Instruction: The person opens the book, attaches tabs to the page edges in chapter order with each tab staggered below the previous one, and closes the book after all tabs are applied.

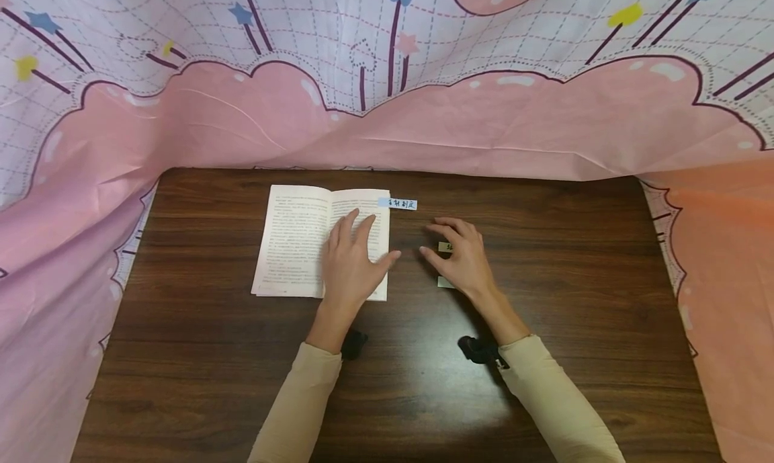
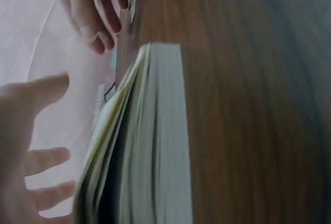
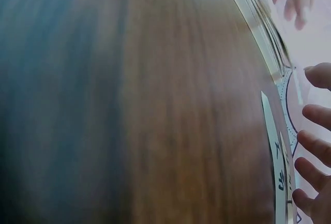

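An open book (image 1: 296,241) with printed pages lies left of the middle of the table. My left hand (image 1: 353,265) hovers over its right page with fingers spread; the left wrist view shows that hand (image 2: 20,151) apart from the thick page block (image 2: 168,131). A blue paper tab (image 1: 403,204) with handwriting sticks out from the right page's upper edge. To the right, my right hand (image 1: 464,258) has loosely bent fingers and holds nothing. Beneath it lie a yellow paper strip (image 1: 443,246) and a pale green strip (image 1: 444,283), both partly hidden; handwriting shows on the green strip (image 3: 274,151) in the right wrist view.
The dark wood table (image 1: 199,369) extends around the book on every side. A pink patterned cloth (image 1: 423,134) hangs along its back and sides. Black wrist cameras (image 1: 478,349) sit on the inner side of both forearms, close above the tabletop.
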`<state>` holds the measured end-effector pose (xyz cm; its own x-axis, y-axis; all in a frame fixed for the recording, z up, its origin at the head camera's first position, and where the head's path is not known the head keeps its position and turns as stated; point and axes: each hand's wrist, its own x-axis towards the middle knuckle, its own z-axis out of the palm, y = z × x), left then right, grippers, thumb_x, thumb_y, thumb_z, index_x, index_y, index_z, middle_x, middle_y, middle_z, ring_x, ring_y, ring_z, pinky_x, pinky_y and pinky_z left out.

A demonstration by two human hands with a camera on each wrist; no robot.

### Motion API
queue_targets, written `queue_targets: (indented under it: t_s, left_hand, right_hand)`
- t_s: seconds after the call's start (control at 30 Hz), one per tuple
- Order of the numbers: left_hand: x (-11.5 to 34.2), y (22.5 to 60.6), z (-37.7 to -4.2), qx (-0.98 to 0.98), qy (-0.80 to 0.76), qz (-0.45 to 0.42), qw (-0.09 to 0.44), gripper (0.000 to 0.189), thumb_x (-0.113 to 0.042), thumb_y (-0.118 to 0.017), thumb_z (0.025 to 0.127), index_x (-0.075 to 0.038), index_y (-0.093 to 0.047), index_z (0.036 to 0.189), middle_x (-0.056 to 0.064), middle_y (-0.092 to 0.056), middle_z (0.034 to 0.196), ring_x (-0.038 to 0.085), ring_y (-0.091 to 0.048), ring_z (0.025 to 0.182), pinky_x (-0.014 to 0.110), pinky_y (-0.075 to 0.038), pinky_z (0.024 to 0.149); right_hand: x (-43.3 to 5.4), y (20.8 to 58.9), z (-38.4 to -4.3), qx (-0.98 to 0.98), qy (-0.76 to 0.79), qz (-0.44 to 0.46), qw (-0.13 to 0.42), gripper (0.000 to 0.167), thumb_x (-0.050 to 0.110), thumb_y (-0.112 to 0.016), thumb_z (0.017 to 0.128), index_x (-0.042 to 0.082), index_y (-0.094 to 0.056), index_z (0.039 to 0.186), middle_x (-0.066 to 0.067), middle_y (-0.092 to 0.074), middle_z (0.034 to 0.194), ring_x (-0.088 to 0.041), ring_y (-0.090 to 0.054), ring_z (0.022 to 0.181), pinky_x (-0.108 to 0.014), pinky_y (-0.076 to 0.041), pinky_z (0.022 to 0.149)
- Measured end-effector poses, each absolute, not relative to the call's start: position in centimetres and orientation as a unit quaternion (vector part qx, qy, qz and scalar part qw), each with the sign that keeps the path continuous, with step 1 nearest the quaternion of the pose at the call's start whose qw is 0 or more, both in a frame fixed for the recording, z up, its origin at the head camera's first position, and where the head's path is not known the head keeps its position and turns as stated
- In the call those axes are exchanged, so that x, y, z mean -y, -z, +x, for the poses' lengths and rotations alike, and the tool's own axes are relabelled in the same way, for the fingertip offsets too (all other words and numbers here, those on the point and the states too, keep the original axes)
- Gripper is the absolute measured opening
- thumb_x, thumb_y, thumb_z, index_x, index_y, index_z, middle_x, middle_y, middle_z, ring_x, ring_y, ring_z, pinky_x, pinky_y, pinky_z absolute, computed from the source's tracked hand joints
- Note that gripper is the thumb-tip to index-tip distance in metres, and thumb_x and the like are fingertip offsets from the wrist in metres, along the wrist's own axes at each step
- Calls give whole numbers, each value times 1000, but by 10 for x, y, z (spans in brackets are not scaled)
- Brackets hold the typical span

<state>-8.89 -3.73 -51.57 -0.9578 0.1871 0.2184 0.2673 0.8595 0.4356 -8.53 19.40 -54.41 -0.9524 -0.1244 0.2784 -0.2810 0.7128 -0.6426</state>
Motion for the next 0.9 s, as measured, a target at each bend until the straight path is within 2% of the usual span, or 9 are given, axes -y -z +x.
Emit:
queue_targets:
  t_s: [0.07,0.23,0.33,0.67,0.9]
  left_hand:
    - [34,518,-89,965,223,-113,81,76,-53,-80,77,-14,-57,138,16,-42,149,39,-39,136,58,-40,100]
    - [32,520,-90,967,217,-105,89,68,-32,-83,76,-11,-59,136,17,-43,148,38,-39,136,56,-40,97]
    - [32,520,-90,965,220,-106,91,65,-25,-82,77,-10,-59,136,17,-43,148,38,-39,135,56,-40,97]
    - [35,515,-91,963,235,-105,82,67,-27,-85,77,-11,-59,136,15,-42,149,34,-40,135,53,-42,100]
    - [39,513,-92,956,257,-113,89,65,-19,-83,79,-8,-57,137,17,-43,148,36,-42,134,51,-42,103]
  right_hand:
    - [-193,544,-85,919,-363,109,106,43,30,-81,83,9,-71,119,-13,-62,129,-38,-50,122,-58,-36,98]
    - [-191,544,-85,918,-366,111,104,41,30,-80,83,8,-72,117,-13,-62,128,-38,-50,122,-57,-35,98]
    - [-191,544,-86,917,-368,111,107,40,29,-80,83,8,-72,115,-13,-62,128,-38,-50,122,-58,-35,97]
    - [-192,545,-86,917,-367,111,106,39,30,-81,83,8,-73,114,-12,-62,128,-38,-50,123,-58,-35,98]
    - [-191,543,-86,916,-370,112,108,37,29,-81,83,8,-73,113,-12,-62,128,-38,-50,122,-59,-35,99]
